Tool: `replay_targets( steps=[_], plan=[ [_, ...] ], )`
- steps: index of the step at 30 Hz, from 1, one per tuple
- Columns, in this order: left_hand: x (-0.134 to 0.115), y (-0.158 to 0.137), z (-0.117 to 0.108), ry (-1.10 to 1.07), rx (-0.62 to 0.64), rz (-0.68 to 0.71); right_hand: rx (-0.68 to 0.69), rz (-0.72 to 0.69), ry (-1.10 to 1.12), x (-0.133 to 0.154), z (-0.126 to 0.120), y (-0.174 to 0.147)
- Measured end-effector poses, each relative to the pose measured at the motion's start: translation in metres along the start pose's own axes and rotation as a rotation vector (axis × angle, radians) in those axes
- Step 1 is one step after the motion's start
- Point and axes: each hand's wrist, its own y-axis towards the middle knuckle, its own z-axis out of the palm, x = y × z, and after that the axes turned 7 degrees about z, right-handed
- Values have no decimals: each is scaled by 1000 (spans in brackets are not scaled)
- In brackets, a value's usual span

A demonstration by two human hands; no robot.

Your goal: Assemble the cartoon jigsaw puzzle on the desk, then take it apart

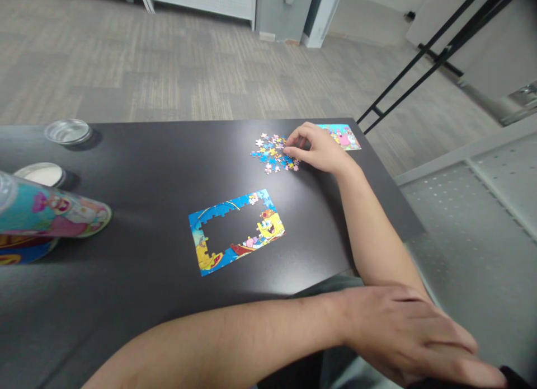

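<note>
You're digging through the loose pieces (274, 153) at 1 o'clock, right hand (316, 147) fingertips pinching together on one. Left hand (409, 330) is resting flat, gripping nothing. That piece probably needs matching to the puzzle (237, 231) gap.

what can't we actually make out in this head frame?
- Right hand: fingertips curl down into the loose puzzle pieces; whether they pinch one is hidden.
- Reference picture: its near part is covered by that hand.
- Left hand: rests palm-down off the table; what lies under it is hidden.
- Printed tube: cut off by the left edge.
- Partly built puzzle: individual pieces too small to tell.
</note>
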Motion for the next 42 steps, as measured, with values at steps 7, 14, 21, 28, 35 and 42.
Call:
replay_targets(
  steps=[7,14,21,28,35,42],
  plan=[
    [4,6,-5,71,50,13,152,-76,-40,38,16,-5],
    [6,8,-11,68,91,-10,171,-108,-79,43,22,-9],
    [9,5,-16,100,49,-23,47,-35,-84,27,26,-3],
    [0,3,-10,165,146,-50,16,-17,-180,18,38,-1],
    [8,4,-20,167,121,-1,-34,1,-161,5,22,4],
    [9,4,-17,95,27,-31,-59,15,-158,-9,18,10]
  ],
)
